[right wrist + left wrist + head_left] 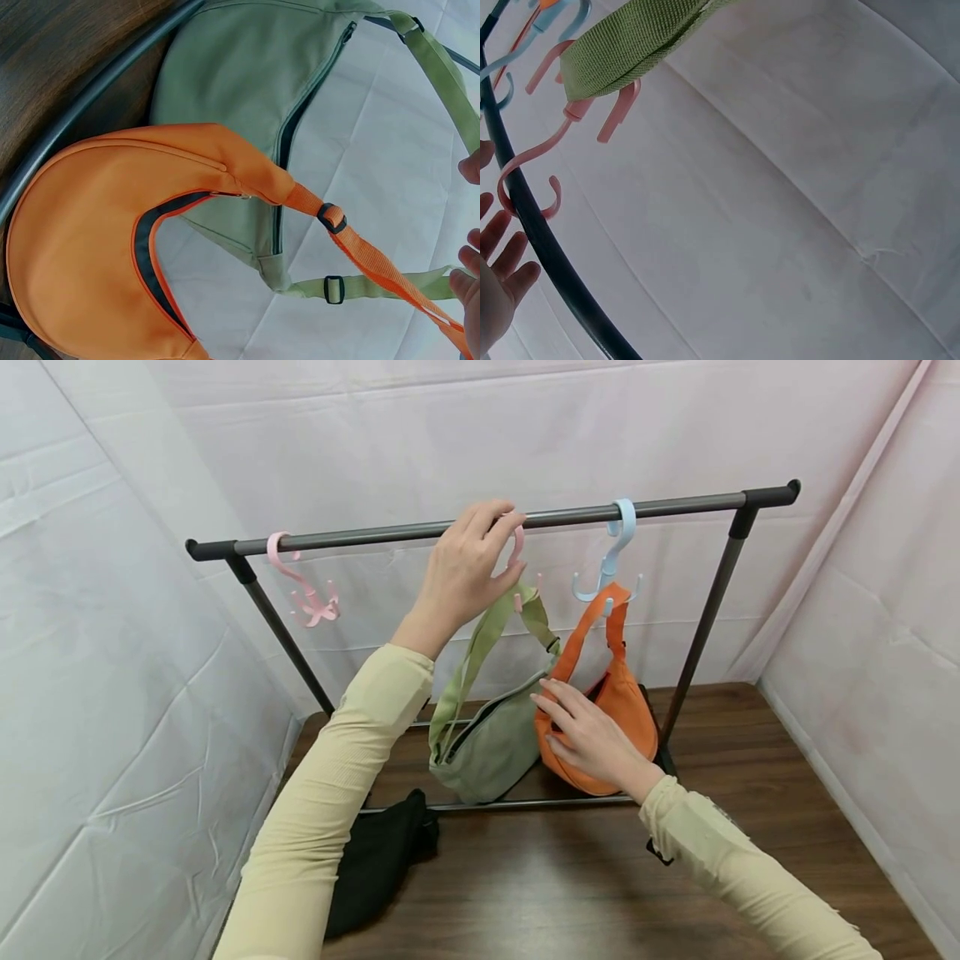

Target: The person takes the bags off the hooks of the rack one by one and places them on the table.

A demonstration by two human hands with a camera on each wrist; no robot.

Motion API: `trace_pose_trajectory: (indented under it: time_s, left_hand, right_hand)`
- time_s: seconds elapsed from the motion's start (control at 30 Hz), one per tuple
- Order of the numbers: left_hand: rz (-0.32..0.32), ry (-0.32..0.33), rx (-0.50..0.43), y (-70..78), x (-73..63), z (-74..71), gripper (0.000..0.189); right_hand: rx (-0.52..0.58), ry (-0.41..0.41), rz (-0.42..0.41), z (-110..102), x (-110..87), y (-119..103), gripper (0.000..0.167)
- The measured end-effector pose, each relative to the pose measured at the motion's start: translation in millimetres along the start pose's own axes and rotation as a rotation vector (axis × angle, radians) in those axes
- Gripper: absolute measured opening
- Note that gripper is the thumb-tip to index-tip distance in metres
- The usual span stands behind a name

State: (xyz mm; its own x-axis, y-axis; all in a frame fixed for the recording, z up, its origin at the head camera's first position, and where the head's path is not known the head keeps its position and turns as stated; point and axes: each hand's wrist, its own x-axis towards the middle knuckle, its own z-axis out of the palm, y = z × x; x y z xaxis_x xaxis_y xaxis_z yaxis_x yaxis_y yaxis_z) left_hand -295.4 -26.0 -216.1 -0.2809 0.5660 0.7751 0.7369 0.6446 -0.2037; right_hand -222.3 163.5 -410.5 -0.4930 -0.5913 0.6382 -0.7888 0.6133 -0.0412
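My left hand (468, 560) is raised to the rack's top rail (375, 534), beside the middle pink hook (517, 545). In the left wrist view its fingers (508, 255) spread near the rail without curling round it. From that hook (536, 154) hangs a sage-green shoulder bag (491, 752) by its light green strap (637, 45). An orange shoulder bag (626, 718) hangs from a blue hook (611, 556) to the right. In front of the orange bag is my right hand (588, 735), fingers extended and loose. Whether it touches the bag is unclear.
Another pink hook (303, 585) hangs bare near the rail's left end. A black fabric item (378, 860) lies on the brown wood-look floor (547, 877), partly behind the left sleeve. White cloth walls (862, 652) stand behind and at both sides.
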Motion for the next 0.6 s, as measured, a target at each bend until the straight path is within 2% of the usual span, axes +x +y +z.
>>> trace_pose_trajectory:
  time_s: [0.2,0.47,0.6]
  left_hand:
    - [-0.033,-0.027,0.006,1.0,1.6,1.9,0.030]
    - [-0.031,0.015,0.008,0.4,5.0,5.7,0.023]
    - [-0.042,0.015,0.008,0.9,7.7,5.8,0.021]
  right_hand:
    - [0.011,-0.001,-0.006,3.5,-0.3,-1.7,0.058]
    - [0.010,-0.003,-0.009,8.1,-0.1,-2.2,0.059]
    - [0.007,-0.005,-0.006,9.1,0.5,-2.9,0.058]
